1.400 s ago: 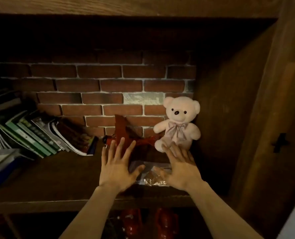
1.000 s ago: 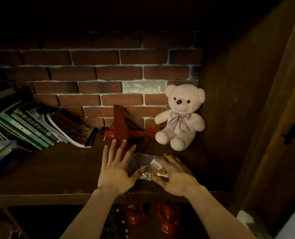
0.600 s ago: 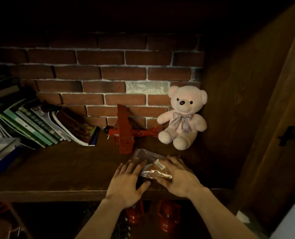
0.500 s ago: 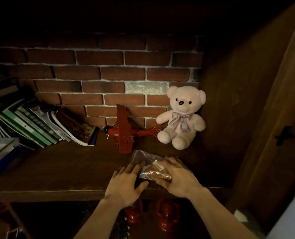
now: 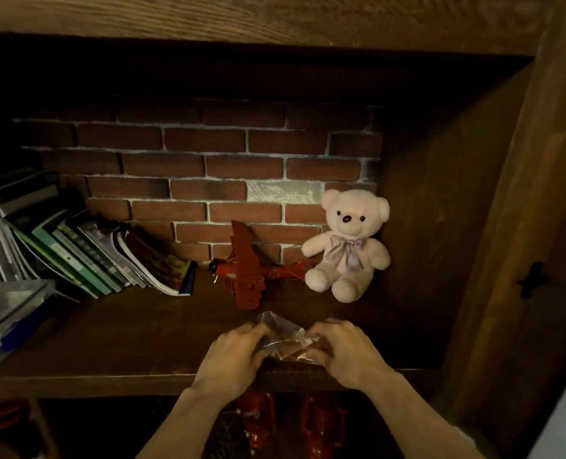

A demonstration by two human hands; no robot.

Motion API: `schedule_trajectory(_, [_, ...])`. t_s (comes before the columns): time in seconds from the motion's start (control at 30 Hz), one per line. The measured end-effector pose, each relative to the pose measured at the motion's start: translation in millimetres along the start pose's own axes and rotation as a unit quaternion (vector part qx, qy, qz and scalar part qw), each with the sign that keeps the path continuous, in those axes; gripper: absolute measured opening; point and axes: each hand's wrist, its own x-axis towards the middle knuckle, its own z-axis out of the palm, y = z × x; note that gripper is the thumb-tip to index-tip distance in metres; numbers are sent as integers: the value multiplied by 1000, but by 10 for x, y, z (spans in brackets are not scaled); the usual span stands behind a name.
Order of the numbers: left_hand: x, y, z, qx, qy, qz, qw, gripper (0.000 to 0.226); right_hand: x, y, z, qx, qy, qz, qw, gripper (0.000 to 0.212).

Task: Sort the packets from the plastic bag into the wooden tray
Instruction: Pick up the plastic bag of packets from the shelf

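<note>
Shelf compartment, dim light, seen from above and in front.

Plastic bag [image 5: 281, 339]: clear, crumpled, brownish packets inside; lies on the wooden shelf [image 5: 126, 342] close to its front edge, at 6 o'clock from the red toy plane [image 5: 247, 271]. No wooden tray in view.

Left hand [image 5: 233, 356]: at 9 o'clock of the bag, fingers curled inward, fingertips pinching the bag's left edge; palm down, heel over the shelf's front lip.

Right hand [image 5: 348, 351]: at 3 o'clock of the bag, fingers bent and closed over the bag's right side, thumb against its near corner. Both hands grasp the bag between them; whether it is lifted off the board cannot be told.

Teddy bear [image 5: 348, 245]: pale, ribbon bow, seated at 1 o'clock from the bag, against the brick backing [image 5: 208, 167].

Books [image 5: 86, 253]: leaning row at 10 o'clock, well apart from the hands.
</note>
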Motion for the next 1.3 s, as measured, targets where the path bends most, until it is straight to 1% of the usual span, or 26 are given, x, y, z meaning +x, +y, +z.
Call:
schedule_trajectory(0.13, [-71, -22, -174, -9, 18, 14, 1000, 33, -46, -154, -100, 1, 14, -7, 1000, 26])
schedule_trajectory(0.37, [-245, -59, -494, -23, 58, 49, 997, 27, -125, -474, -285, 2, 45, -21, 999, 26])
schedule_trajectory(0.57, [-375, -80, -731, -21, 88, 71, 993, 26, -209, -743, -449, -12, 69, -28, 997, 28])
schedule_trajectory(0.83, [-512, 87, -837, -20, 101, 101, 990, 26, -521, -870, -630, -9, 88, -7, 996, 27])
schedule_trajectory(1.07, [-549, 633, -762, -27, 109, 138, 984, 26, -1024, -660, -881, -14, 108, 38, 993, 30])
schedule_trajectory(1.17, [-534, 994, -686, -31, 112, 165, 979, 29, -1351, -484, -1058, -18, 116, 60, 991, 29])
schedule_trajectory(1.3, [-562, 1720, -562, -35, 113, 205, 971, 26, -1949, -146, -1371, -29, 124, 91, 988, 29])
